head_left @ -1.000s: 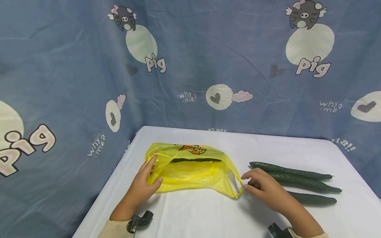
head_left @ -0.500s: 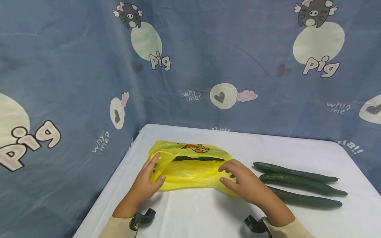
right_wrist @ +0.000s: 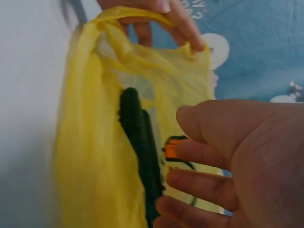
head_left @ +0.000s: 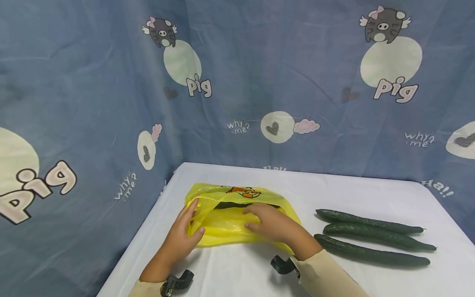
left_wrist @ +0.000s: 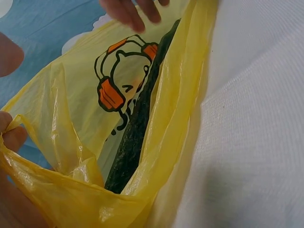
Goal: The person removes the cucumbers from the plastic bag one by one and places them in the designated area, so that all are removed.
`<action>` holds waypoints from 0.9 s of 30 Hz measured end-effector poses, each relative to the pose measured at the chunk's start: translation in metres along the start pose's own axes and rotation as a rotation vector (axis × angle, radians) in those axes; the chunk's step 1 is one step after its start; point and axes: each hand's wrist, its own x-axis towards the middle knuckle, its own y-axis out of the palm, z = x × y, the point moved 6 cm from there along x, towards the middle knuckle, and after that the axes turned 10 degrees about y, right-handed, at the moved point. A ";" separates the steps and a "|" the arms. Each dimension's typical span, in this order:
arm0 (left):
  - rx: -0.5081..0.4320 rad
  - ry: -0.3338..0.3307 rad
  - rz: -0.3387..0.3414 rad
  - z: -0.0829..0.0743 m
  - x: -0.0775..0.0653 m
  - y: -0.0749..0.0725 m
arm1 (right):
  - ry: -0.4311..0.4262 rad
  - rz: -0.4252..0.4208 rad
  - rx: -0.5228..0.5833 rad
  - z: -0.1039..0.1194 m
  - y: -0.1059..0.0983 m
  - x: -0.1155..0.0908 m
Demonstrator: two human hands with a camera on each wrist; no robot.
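A yellow plastic bag (head_left: 224, 229) lies on its side with its mouth facing me, a cartoon print on its far panel. My left hand (head_left: 179, 239) holds the left side of the mouth; in the left wrist view the bag's edge (left_wrist: 20, 118) is caught at the fingers, thumb apart. My right hand (head_left: 272, 225) is over the right part of the mouth, fingers spread and slightly bent, holding nothing. Inside the bag, dark green cucumbers (right_wrist: 135, 123) lie side by side in the right wrist view. Much of them is hidden by the yellow plastic.
Three more cucumbers lie to the right of the bag: a far one (head_left: 371, 222), a middle one (head_left: 382, 236) and a near one (head_left: 371, 252). The table has a white cloth (head_left: 237, 272). A blue patterned curtain (head_left: 237, 74) stands behind and to the left.
My right hand has moved left, from the bag's right handle beside the cucumbers to over the bag's mouth. My left hand stays at the left side of the bag.
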 end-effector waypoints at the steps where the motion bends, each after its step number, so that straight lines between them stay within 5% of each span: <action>1: -0.003 0.003 -0.001 0.000 -0.001 0.000 | -0.004 -0.005 -0.015 0.001 0.003 0.004; 18: -0.004 0.012 0.006 -0.001 -0.003 0.001 | 0.063 -0.035 -0.016 0.015 0.019 0.042; 27: 0.003 0.010 0.013 -0.002 -0.002 0.000 | 0.094 -0.085 -0.149 0.023 0.031 0.062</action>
